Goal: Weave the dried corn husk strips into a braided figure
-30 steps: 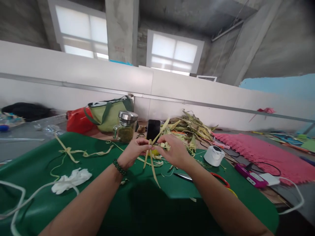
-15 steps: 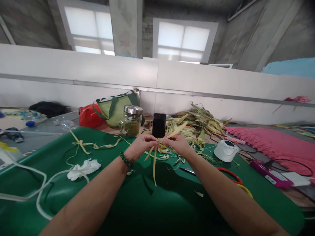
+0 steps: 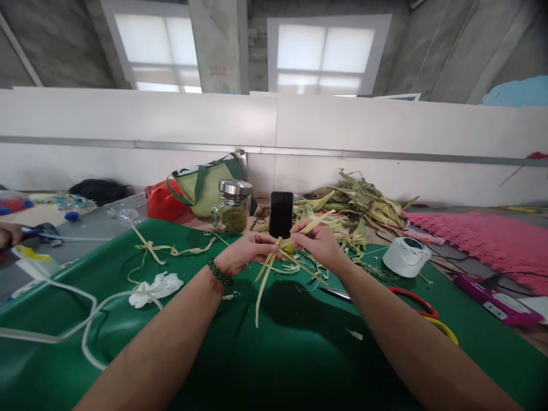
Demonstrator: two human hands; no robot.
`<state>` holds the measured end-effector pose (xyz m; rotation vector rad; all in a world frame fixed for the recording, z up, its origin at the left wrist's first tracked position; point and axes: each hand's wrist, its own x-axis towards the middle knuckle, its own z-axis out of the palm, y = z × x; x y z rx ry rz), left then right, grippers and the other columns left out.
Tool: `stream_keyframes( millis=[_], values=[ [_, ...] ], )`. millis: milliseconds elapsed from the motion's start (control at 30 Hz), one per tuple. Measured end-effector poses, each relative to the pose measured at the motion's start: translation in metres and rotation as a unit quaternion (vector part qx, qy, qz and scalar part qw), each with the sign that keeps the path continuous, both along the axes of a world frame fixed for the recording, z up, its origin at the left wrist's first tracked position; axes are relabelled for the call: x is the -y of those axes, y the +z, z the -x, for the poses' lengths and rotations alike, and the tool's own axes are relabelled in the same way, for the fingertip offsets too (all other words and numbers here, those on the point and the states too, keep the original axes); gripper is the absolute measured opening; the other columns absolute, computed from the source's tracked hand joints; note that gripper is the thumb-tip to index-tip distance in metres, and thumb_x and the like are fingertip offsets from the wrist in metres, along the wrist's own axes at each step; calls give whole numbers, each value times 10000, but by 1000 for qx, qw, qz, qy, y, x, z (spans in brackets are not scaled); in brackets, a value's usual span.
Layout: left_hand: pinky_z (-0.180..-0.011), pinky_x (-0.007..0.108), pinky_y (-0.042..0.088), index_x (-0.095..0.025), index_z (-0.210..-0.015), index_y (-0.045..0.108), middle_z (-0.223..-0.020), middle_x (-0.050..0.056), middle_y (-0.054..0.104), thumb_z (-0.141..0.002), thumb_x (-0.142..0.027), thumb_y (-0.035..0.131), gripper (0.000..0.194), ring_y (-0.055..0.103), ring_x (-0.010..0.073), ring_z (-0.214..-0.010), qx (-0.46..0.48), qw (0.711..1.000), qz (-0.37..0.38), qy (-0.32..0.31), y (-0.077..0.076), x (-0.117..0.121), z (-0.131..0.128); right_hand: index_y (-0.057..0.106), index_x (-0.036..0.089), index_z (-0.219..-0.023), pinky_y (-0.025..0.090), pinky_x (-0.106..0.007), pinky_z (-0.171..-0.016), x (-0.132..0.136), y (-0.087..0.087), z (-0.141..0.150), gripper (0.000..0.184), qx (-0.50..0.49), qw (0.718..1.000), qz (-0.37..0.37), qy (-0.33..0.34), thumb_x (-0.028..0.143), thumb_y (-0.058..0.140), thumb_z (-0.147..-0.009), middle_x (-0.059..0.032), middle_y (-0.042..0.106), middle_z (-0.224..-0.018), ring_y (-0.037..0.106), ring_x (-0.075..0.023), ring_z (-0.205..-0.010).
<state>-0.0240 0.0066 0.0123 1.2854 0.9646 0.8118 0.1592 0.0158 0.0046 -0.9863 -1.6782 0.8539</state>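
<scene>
My left hand [image 3: 246,252], a green bead bracelet at its wrist, pinches several pale corn husk strips [image 3: 262,294] where they cross. Their narrow ends hang and fan out below the fingers. To its right, my right hand [image 3: 319,244] grips a wider husk strip [image 3: 315,222] between thumb and fingers; this strip runs from the crossing up to the right. Fingers partly hide the crossing itself. Both hands are above the green mat [image 3: 282,354]. Scissors [image 3: 422,302] with red and yellow handles lie beneath my right forearm, which covers part of them.
Behind my hands stand a black phone [image 3: 281,211] and a lidded glass mug [image 3: 234,216]. A husk pile [image 3: 368,200] lies back right, near a white device [image 3: 406,257] and purple power strip [image 3: 496,302]. Left are crumpled tissue [image 3: 156,289], white cord [image 3: 88,337] and another person's hand [image 3: 9,234].
My right hand has moved slightly up and right, away from my left hand, drawing the wider strip along. The hanging ends have swung left. The camera view has shifted a little.
</scene>
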Motion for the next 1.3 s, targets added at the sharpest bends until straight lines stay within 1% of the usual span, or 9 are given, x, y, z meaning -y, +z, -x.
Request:
stream_keyframes(
  millis=[200,333,467,600,700,833,1067,1200,1300],
  values=[
    [-510,176,387,-131,-698,682,-654,40,680,-527,-251,793,237,597,107,-611,-6,1000,2,3,-3,0,0,568,173,-740,417,-241,-489,2,3,-2,126,18,1000,-16,17,222,549,-626,30,542,-500,522,-115,-469],
    [-426,166,296,-132,-630,677,-575,16,644,-580,-260,752,157,500,62,-487,-35,999,-23,0,1,1,-1,583,163,-698,339,-228,-456,-1,3,-4,134,57,998,-29,3,282,588,-638,29,500,-496,454,-97,-457],
    [-400,173,260,-133,-591,675,-537,11,620,-601,-263,727,140,445,58,-457,-54,997,-59,3,4,3,-3,587,163,-691,297,-232,-445,0,4,-4,226,29,999,-27,23,380,630,-647,26,484,-516,399,-85,-452],
    [-403,185,271,-135,-555,656,-521,18,616,-606,-268,710,153,445,67,-444,-62,996,-60,32,5,5,-5,622,162,-774,324,-244,-465,3,2,-2,265,68,995,-76,-9,402,648,-664,2,546,-576,436,-103,-485],
    [-415,183,290,-138,-566,655,-531,16,620,-608,-277,713,156,454,67,-453,-55,996,-62,44,3,4,-5,624,173,-687,367,-263,-541,4,0,-1,241,132,981,-140,-39,405,586,-741,-22,597,-637,510,-136,-580],
    [-457,190,346,-143,-589,666,-555,14,626,-598,-302,734,174,490,79,-493,-43,998,-53,15,0,1,-3,557,172,-524,343,-265,-533,5,0,-2,381,162,971,-168,-50,452,546,-783,-10,528,-546,467,-125,-534],
    [-523,199,395,-136,-643,651,-598,14,640,-544,-289,784,225,550,94,-556,-1,999,-2,37,-4,-1,-3,622,150,-542,369,-240,-427,-2,-1,-9,464,97,994,-43,18,548,543,-766,-29,573,-486,495,-118,-433],
    [-470,191,319,-125,-629,646,-569,8,617,-570,-292,765,213,485,69,-494,-16,999,-25,27,-4,-1,-3,634,127,-521,384,-224,-393,-2,3,-8,577,43,998,52,15,662,526,-710,-39,566,-435,473,-93,-362],
    [-461,190,288,-119,-634,659,-573,12,616,-577,-305,752,216,463,64,-491,-26,998,-49,19,-5,-1,-3,618,115,-496,379,-216,-372,1,7,-6,666,6,993,105,54,734,470,-690,-45,548,-406,455,-82,-334]
  ],
)
